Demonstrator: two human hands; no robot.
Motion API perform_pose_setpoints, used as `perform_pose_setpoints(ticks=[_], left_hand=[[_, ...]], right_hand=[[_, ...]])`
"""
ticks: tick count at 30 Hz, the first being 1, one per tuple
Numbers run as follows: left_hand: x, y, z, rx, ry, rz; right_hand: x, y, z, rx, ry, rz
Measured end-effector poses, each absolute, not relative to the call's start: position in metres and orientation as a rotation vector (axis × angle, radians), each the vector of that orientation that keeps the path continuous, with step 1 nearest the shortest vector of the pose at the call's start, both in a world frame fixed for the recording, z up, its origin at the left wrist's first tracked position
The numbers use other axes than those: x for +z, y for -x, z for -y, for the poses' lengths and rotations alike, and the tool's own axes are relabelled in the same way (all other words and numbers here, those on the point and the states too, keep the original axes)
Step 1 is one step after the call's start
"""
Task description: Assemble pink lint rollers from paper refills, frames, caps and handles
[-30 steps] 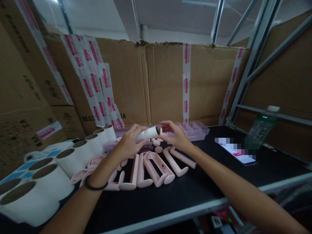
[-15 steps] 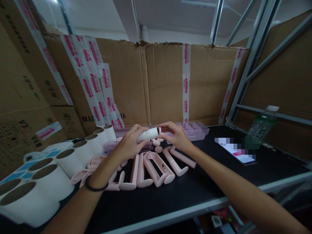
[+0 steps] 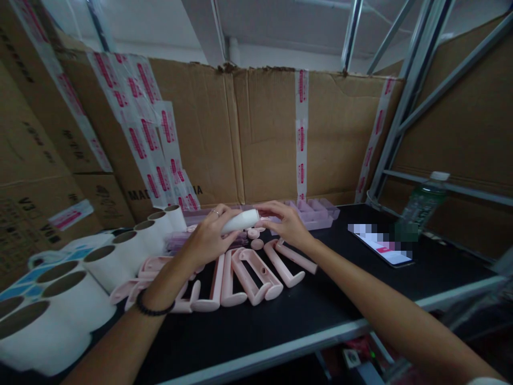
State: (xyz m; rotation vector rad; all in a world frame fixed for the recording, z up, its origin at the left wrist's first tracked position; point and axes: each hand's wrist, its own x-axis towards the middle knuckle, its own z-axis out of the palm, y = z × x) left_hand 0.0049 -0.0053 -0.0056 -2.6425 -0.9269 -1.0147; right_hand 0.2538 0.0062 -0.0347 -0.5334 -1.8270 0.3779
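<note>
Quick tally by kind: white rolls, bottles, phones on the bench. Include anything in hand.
white roll: 10 (9 open ends showing in the pile at the left, the ones at the frame edge cut off; 1 held in the left hand)
bottle: 1
phone: 1
Total: 12

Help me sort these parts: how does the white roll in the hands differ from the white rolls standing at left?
The held roll lies sideways in the left hand, right hand at its end; the standing rolls sit upright, open brown cores facing up. The held roll looks slimmer than the standing rolls. Both are white cylinders.
</note>
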Motion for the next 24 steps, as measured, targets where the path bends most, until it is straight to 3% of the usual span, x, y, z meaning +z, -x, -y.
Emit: perform_pose_setpoints(ticks=[24], left_hand=[[0.0031,-0.0056,0.0092,-1.056,2.61,0.918]], right_hand=[[-0.0371,-0.2526,-0.0093,0.519,0.494,1.747]])
